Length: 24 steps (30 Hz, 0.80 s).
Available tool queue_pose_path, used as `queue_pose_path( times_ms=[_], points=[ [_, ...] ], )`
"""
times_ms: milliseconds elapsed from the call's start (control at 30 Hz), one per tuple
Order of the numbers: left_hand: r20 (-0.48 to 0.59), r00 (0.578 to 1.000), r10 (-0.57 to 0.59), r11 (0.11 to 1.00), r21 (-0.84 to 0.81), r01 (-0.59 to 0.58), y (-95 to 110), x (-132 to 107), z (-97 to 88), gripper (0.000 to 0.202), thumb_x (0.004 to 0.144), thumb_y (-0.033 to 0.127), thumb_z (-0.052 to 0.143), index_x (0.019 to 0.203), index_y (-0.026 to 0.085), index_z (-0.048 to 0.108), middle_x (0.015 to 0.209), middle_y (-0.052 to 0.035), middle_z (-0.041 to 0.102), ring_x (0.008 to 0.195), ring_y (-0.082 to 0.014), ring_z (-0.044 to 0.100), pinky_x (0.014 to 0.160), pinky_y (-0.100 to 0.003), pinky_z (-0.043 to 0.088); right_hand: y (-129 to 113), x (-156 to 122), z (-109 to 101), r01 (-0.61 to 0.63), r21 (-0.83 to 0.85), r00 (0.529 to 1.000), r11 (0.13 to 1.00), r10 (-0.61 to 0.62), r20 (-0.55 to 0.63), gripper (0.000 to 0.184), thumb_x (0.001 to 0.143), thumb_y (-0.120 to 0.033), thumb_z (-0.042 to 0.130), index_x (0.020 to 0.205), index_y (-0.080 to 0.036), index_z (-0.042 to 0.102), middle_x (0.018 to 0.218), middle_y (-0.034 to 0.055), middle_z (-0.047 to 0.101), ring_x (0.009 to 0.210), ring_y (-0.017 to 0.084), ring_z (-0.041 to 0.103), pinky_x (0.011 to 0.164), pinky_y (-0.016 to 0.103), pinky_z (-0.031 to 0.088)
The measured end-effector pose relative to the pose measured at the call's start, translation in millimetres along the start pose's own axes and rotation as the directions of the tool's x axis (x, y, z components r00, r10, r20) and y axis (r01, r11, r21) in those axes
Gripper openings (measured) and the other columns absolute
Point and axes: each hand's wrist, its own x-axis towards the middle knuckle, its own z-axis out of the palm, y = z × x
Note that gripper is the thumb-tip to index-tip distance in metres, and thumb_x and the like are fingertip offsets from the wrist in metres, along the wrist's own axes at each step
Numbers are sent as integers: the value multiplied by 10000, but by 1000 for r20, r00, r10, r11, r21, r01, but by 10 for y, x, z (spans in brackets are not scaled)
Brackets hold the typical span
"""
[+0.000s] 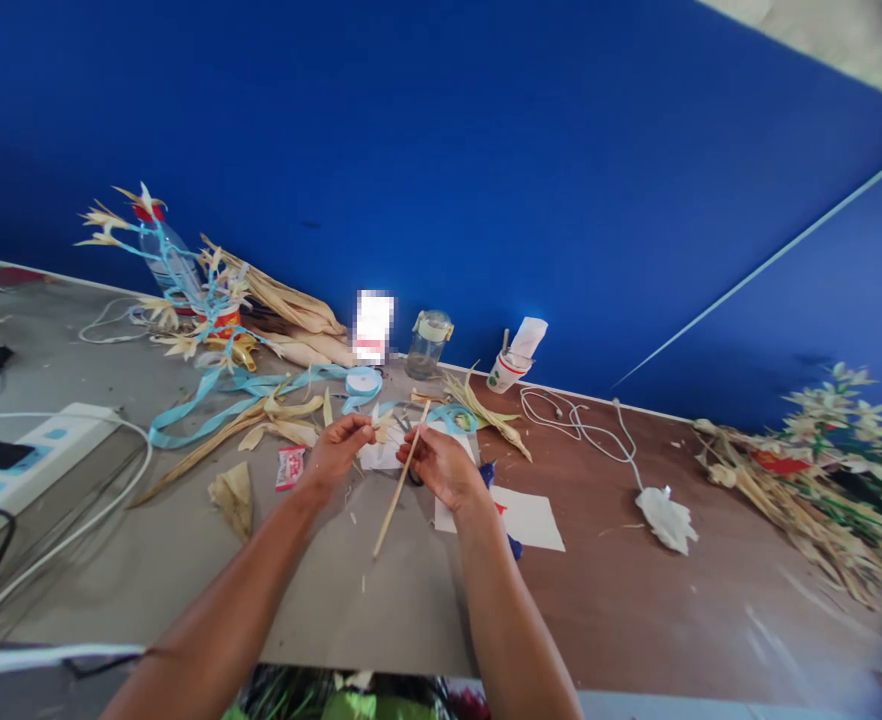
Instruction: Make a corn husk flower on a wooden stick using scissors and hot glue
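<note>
- Left hand point(342, 445): fingertips pinched on pale husk piece point(380, 431), above surface point(426, 620).
- Right hand point(445, 465): holding thin stick point(391, 513), slanted, lower end toward wearer.
- Hands near each other, apart; husk piece between.
- Packet point(289, 468) just beside left wrist.
- Ribbon roll point(364, 382) beyond hands.
- Paper point(535, 518) beside right forearm, partly hidden.

Smooth, matt wooden stick point(394, 500)

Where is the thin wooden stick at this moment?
In the head view, just left of centre, the thin wooden stick is held in the right hand, its lower end slanting over the grey tabletop.
</note>
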Motion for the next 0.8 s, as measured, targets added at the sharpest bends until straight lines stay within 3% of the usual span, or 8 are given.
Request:
queue_pose_path(
  times_ms=[167, 333, 500, 667, 800],
  points=[
    [-14, 998, -54, 992, -112, 52, 7, 3, 21, 231, 604, 305, 783, 720, 160, 647, 628, 17, 608, 595, -88, 535, 615, -214, 424, 78, 97, -42, 101, -43, 994, 994, -99, 44, 170, 598, -236, 747, 696, -188, 617, 738, -3, 623, 766, 138, 602, 771, 257, 483],
    [-13, 996, -91, 974, -210, 87, 43, -11, 47, 250, 575, 274, 805, 719, 156, 639, 629, 21, 624, 593, -84, 551, 631, -219, 444, 140, 127, -69, 211, -255, 960, 944, -249, -130, 284, 611, -242, 714, 882, -207, 638, 939, 19, 660, 922, 164, 599, 852, 298, 460],
    [74, 992, -106, 962, -246, 121, 54, -22, 40, 210, 623, 243, 789, 721, 147, 629, 660, 2, 639, 633, -96, 572, 670, -237, 451, 171, -22, 76, 389, -530, 911, 753, -401, 99, 247, 764, -273, 560, 971, -191, 668, 954, 65, 671, 879, 185, 610, 846, 338, 467],
    [127, 984, -123, 952, -264, 153, 13, -38, 51, 195, 655, 248, 775, 719, 136, 629, 683, -3, 630, 651, -96, 569, 702, -248, 446, 233, -130, 193, 592, -656, 780, 469, -538, 319, 287, 810, -172, 493, 1033, -195, 673, 1065, 89, 636, 1001, 190, 572, 925, 337, 433],
    [164, 978, -132, 941, -290, 175, -39, -27, 31, 177, 670, 247, 761, 747, 133, 649, 720, -18, 637, 677, -110, 574, 696, -255, 447, 283, -140, 198, 629, -669, 744, 396, -557, 370, 324, 817, -151, 487, 1089, -199, 655, 1088, 106, 613, 1025, 194, 569, 917, 339, 447]
  ],
)
